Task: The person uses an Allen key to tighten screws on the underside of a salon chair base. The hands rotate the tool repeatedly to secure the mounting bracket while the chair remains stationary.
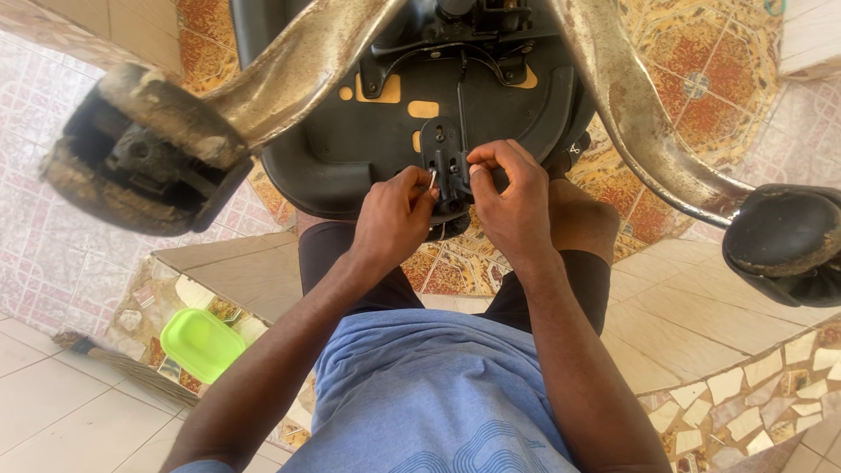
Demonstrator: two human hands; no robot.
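No packages, labels, signs or screens show in the head view.
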